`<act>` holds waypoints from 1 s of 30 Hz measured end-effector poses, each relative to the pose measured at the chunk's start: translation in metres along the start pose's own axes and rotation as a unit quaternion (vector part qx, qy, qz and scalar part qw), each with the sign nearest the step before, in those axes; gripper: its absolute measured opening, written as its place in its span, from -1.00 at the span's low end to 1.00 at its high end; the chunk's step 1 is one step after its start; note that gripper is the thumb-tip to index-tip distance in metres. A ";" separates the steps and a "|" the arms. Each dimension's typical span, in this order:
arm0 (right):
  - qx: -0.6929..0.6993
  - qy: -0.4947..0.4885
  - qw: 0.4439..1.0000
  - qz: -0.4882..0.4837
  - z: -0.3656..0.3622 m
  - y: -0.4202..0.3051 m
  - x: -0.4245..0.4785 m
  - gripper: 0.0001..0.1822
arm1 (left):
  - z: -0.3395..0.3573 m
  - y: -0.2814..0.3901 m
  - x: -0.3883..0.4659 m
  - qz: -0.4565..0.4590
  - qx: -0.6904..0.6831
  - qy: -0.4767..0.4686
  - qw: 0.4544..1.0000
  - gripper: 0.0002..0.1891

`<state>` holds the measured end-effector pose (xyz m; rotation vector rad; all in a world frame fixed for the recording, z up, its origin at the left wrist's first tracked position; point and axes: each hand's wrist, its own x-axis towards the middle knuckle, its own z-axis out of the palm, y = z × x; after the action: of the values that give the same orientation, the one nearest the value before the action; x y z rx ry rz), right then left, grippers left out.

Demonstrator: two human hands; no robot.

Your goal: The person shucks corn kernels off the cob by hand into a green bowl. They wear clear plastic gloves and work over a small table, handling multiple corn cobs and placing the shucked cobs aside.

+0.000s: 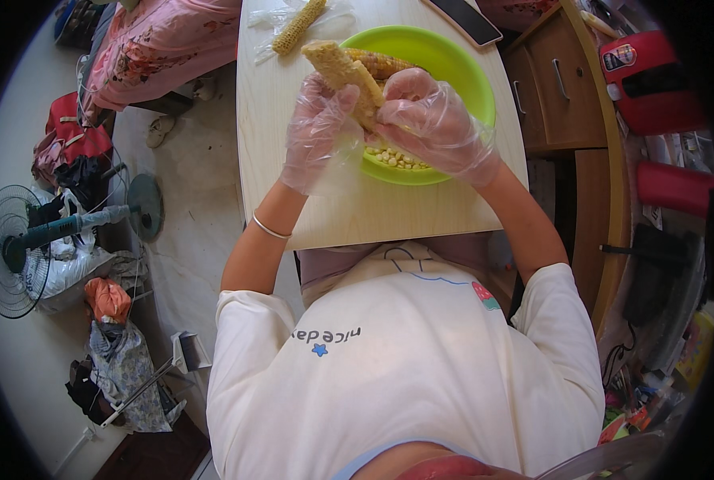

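My left hand [324,120], in a clear plastic glove, grips a partly stripped corn cob [345,75] over a lime-green plastic basin [474,78]. The upper part of the cob looks bare, and a pale row stands out along its side. My right hand [426,114], gloved the same way, pinches the cob's lower end with thumb and fingers; its exact grip is partly hidden. Behind the hands, an ear of corn [387,63] with yellow and purplish kernels rests in the basin. Loose pale kernels [399,159] lie at the near side of the basin's bottom.
The basin stands on a light wooden table [387,216]. A stripped cob [300,25] lies on a clear plastic bag [339,13] at the far left. At the far right is a smartphone [465,21]. A wooden drawer cabinet [549,102] stands right; a fan [18,252] is left.
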<state>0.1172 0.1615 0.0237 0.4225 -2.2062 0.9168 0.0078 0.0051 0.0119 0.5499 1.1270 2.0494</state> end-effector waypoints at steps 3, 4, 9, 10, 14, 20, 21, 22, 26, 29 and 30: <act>0.026 -0.001 1.000 0.015 -0.007 0.001 0.000 -0.74 | 0.002 0.004 -0.002 -0.023 -0.018 -0.006 1.000 -0.53; 0.030 0.016 0.999 0.024 -0.008 0.001 0.000 -0.74 | 0.002 0.005 -0.003 -0.031 -0.022 -0.012 0.999 -0.53; 0.142 0.089 0.977 0.130 -0.012 0.007 -0.006 -0.78 | -0.004 -0.005 -0.003 -0.008 0.030 -0.050 0.998 -0.54; 0.158 0.083 0.974 0.137 -0.012 0.004 -0.004 -0.79 | -0.005 -0.008 -0.002 0.007 0.041 -0.064 0.997 -0.54; 0.147 0.053 0.980 0.119 -0.012 -0.001 -0.003 -0.79 | -0.001 -0.007 -0.005 0.018 0.046 -0.110 0.993 -0.55; 0.129 0.062 0.985 0.092 -0.013 0.006 -0.005 -0.80 | 0.004 -0.008 -0.005 0.025 0.075 -0.131 0.988 -0.58; 0.137 0.059 0.984 0.101 -0.013 0.006 -0.006 -0.80 | 0.004 -0.007 -0.004 0.022 0.082 -0.131 0.988 -0.58; 0.146 0.057 0.981 0.111 -0.013 0.005 -0.006 -0.80 | 0.003 -0.007 -0.004 0.020 0.088 -0.131 0.987 -0.59; 0.154 0.066 0.981 0.098 -0.013 0.006 -0.005 -0.80 | 0.002 -0.009 -0.005 0.007 0.101 -0.127 0.987 -0.60; 0.106 0.061 0.991 0.062 -0.015 0.005 -0.001 -0.76 | 0.003 -0.008 -0.005 0.001 0.108 -0.124 0.986 -0.63; 0.094 0.063 0.992 0.051 -0.015 0.005 -0.001 -0.75 | 0.003 -0.008 -0.006 0.006 0.114 -0.122 0.986 -0.63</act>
<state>0.1229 0.1760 0.0281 0.3305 -2.0498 1.1795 0.0166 0.0054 0.0069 0.8964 1.2177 1.8138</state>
